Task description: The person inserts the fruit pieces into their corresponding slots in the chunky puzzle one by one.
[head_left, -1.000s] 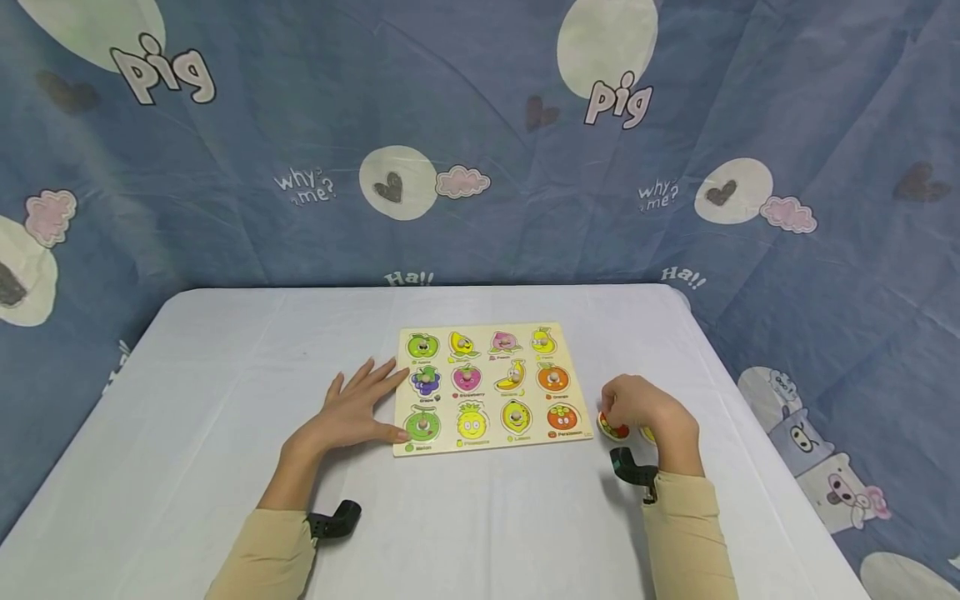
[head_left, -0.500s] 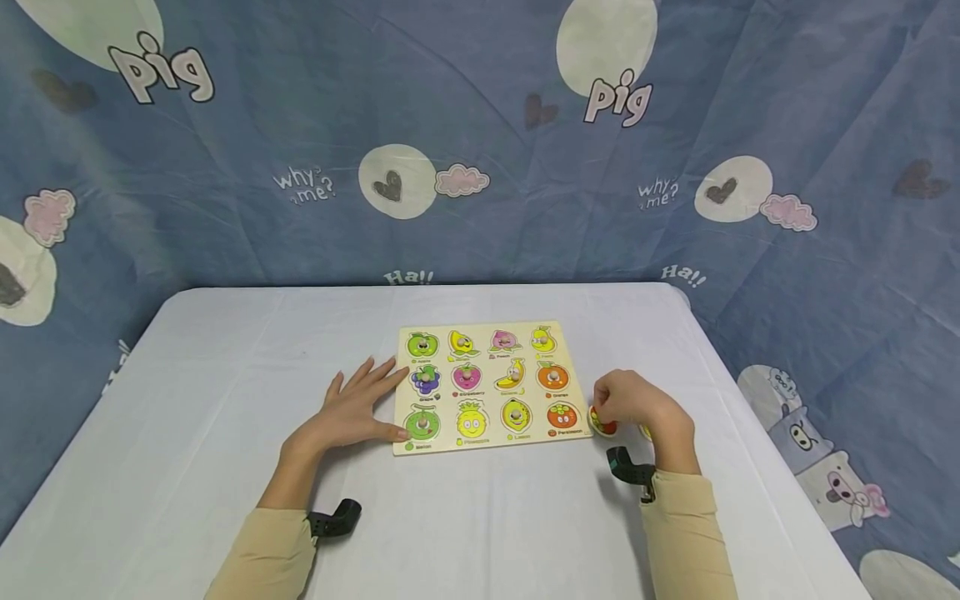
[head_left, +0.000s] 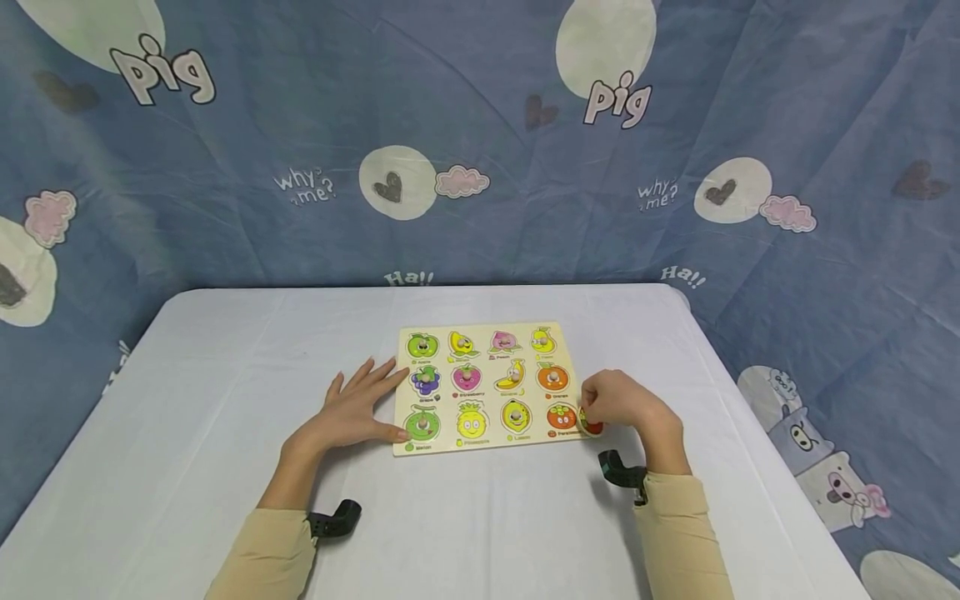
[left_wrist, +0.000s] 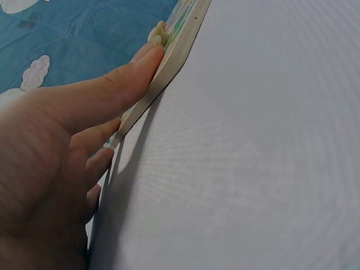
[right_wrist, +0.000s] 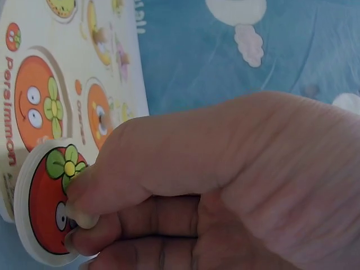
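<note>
My right hand (head_left: 628,400) pinches the small knob of a red persimmon puzzle piece (right_wrist: 48,205) between thumb and fingers. Tilted, that piece overlaps the lower right corner of the wooden fruit puzzle board (head_left: 491,400), beside the persimmon recess (right_wrist: 35,107) with its printed picture. On the board's left edge rests my left hand (head_left: 348,417), fingers spread and fairly straight, the thumb (left_wrist: 112,93) on the lower left corner near the melon piece (head_left: 422,424). Knobbed pieces such as the lemon (head_left: 516,417) and orange (head_left: 552,378) sit in their places. The pineapple picture (head_left: 472,421) shows no clear knob.
A white cloth covers the table (head_left: 480,525) around the board. Behind it hangs a blue printed curtain (head_left: 510,233). Each wrist wears a black camera, the right wrist's camera (head_left: 621,471) standing just off the board's lower right corner.
My right hand has moved left with the persimmon piece, from the cloth to the board's lower right corner. A yellow piece by the right wrist is now hidden. My left hand stays put.
</note>
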### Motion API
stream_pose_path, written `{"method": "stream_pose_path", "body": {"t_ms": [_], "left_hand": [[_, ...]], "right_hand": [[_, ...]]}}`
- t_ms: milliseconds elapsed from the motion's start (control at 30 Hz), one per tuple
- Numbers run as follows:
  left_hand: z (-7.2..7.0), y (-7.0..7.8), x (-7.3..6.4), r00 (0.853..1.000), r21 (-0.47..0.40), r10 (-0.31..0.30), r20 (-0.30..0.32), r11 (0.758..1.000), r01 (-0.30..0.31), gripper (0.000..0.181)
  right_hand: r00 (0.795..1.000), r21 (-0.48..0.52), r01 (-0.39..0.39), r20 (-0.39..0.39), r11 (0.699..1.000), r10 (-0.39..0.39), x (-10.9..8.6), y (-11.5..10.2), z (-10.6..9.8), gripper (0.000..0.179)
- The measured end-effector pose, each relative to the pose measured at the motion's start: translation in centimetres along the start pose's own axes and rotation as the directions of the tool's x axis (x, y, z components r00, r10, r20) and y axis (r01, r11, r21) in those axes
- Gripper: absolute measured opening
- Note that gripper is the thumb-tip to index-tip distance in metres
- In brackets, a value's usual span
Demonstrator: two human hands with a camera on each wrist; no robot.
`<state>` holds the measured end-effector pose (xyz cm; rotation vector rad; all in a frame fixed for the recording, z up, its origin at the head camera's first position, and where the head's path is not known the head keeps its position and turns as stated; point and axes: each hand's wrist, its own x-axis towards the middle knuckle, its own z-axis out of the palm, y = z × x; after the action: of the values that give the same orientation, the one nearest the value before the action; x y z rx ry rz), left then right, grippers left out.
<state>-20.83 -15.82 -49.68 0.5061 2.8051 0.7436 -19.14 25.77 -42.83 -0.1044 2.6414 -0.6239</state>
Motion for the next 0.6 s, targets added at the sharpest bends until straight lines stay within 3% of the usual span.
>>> {"method": "stream_pose_path", "body": {"t_ms": [600], "left_hand": [[-0.1,0.1,0.0,1.0,-0.012,-0.002,0.002,1.0,0.002,0.111]], "right_hand": [[0.999,-0.012,0.021,-0.025,1.0,-0.022,0.7,-1.3,1.1,0.012]]}}
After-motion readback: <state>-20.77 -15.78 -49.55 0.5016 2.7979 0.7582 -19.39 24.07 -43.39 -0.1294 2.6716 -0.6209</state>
